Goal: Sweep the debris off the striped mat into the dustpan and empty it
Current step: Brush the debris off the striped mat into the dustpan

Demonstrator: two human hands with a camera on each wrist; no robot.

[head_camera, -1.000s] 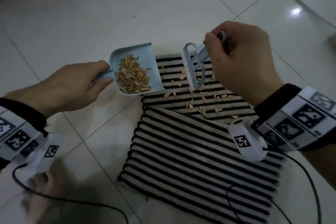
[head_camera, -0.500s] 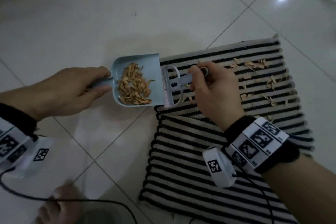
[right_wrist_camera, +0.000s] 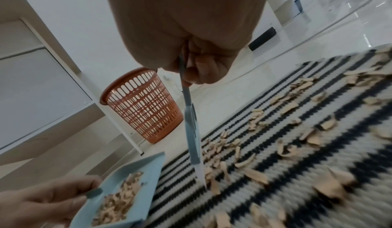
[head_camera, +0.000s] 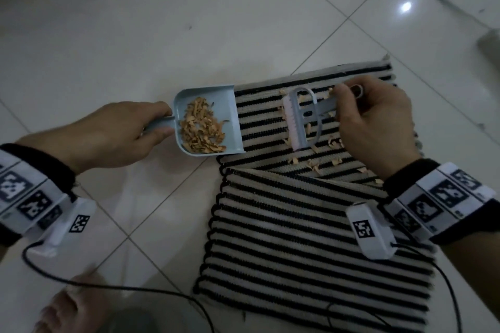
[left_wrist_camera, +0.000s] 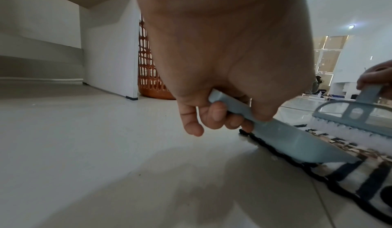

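The left hand (head_camera: 113,135) has its fingers wrapped round the handle of the dustpan (head_camera: 208,121), whose open lip lies against the left edge of the striped mat (head_camera: 311,224). The pan already carries a heap of tan shavings. The right hand (head_camera: 376,121) pinches the handle of the small brush (head_camera: 296,121), fingers clamped on it. The bristles are down on the mat a little to the right of the pan, with a loose scatter of debris (head_camera: 313,165) around and behind them.

To do this stroke well, I would keep the bristles pressed flat and draw them left along the stripes toward the pan in one steady pull, since the ribbed weave probably traps small flakes. The pan's lip ought to stay tight against the mat edge, or bits may slip under it onto the floor (head_camera: 108,48). The pieces on the near side of the brush and under the right hand likely need a separate pass started from further right. Tipping the pan handle low should keep the heap from sliding out. The orange basket (right_wrist_camera: 142,104) stands far off to the left, a likely place for emptying.
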